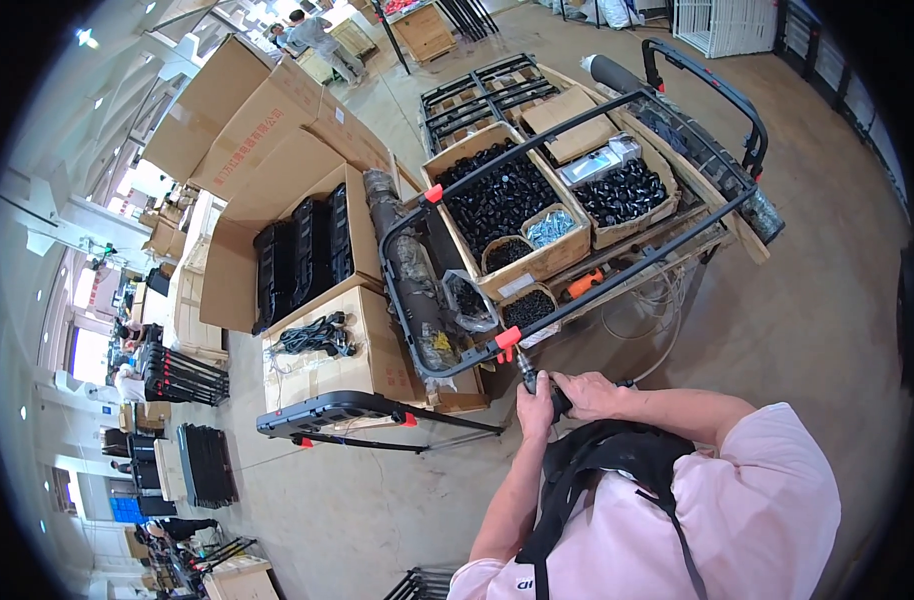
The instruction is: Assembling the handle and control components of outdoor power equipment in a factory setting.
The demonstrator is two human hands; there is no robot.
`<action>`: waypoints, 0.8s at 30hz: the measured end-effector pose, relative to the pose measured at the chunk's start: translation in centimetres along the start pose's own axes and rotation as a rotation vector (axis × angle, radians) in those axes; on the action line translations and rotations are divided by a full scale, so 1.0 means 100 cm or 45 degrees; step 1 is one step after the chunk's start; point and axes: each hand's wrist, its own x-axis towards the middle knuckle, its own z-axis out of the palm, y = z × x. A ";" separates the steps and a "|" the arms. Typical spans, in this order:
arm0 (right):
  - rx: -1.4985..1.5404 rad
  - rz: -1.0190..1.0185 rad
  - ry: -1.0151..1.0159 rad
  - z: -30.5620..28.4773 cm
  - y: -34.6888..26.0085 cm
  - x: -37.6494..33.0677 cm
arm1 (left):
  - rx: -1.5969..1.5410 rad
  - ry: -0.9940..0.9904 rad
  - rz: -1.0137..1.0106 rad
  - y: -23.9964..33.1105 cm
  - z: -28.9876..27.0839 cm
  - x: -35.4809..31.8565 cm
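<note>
Frame (pixel 577 215), a black tube loop with orange clips, lies across the open boxes (pixel 522 200) of small black parts on a cart. Its near corner sits just above both hands. Left hand (pixel 534 405) and right hand (pixel 589 393) press together, closed around a dark tool (pixel 529 378) pointing up at the corner's orange clip (pixel 507 342).
</note>
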 end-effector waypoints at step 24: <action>-0.046 -0.088 0.023 0.012 -0.015 -0.015 | -0.064 -0.080 -0.039 -0.007 -0.008 -0.020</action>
